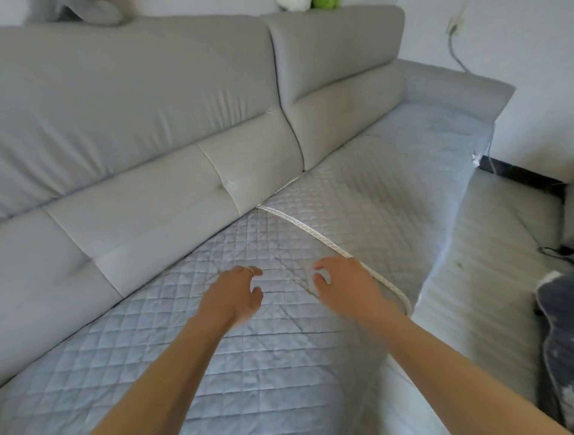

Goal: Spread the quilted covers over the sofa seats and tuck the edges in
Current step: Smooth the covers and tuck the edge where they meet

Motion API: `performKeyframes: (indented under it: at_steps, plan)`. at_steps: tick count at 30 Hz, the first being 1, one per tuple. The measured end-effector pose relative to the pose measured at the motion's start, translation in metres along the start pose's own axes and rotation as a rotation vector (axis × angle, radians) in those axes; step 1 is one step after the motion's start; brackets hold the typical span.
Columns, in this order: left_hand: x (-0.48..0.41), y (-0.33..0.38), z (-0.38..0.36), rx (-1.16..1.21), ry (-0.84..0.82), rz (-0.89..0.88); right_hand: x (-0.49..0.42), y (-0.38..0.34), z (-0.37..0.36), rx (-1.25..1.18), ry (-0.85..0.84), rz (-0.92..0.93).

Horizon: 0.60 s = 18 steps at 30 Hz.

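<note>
A pale blue quilted cover point(186, 326) lies flat over the near sofa seat. A second quilted cover point(372, 198) lies over the seat to the right. A white woven trim band point(313, 234) marks the seam where the two meet, running from the backrest crease toward the front edge. My left hand point(234, 298) hovers over the near cover with fingers spread and a ring on one finger. My right hand point(344, 287) is just left of the trim, fingers curled apart, holding nothing. The covers' back edges meet the grey sofa backrest point(155, 124).
The sofa armrest point(459, 83) closes off the far right end. A ribbed light rug point(497, 236) covers the floor on the right. A dark patterned cushion or bundle point(556, 335) sits at the right edge. Green and white soft items point(310, 3) rest on the backrest top.
</note>
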<state>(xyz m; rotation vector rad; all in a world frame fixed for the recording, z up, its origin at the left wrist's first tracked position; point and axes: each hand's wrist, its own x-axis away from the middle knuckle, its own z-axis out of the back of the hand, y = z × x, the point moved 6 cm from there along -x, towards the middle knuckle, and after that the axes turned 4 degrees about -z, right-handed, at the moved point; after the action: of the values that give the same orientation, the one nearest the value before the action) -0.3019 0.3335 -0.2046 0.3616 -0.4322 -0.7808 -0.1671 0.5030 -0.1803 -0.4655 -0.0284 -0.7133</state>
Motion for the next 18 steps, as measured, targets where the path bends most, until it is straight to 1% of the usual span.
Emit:
performKeyframes:
  at_steps: [4, 7, 10, 12, 14, 16, 18]
  plan:
    - [-0.023, -0.009, -0.056, -0.018, 0.007, -0.038, -0.011, 0.039, -0.047, -0.012, -0.027, -0.020]
    - [-0.033, -0.023, -0.095, -0.034, 0.014, -0.043, -0.019, 0.060, -0.088, 0.044, -0.041, 0.006]
    - [-0.038, -0.037, -0.146, -0.141, 0.007, -0.038, -0.017, 0.089, -0.142, 0.112, -0.118, -0.028]
    - [-0.036, -0.039, -0.159, -0.226, 0.085, -0.049, -0.011, 0.100, -0.159, 0.128, -0.066, -0.032]
    - [-0.033, -0.041, -0.166, -0.261, 0.153, -0.039, -0.007, 0.105, -0.170, 0.151, 0.026, -0.009]
    - [-0.032, -0.042, -0.170, -0.281, 0.171, -0.015, -0.004, 0.105, -0.174, 0.159, 0.080, 0.014]
    - [-0.033, -0.036, -0.171, -0.275, 0.158, 0.032, -0.004, 0.107, -0.170, 0.149, 0.094, 0.025]
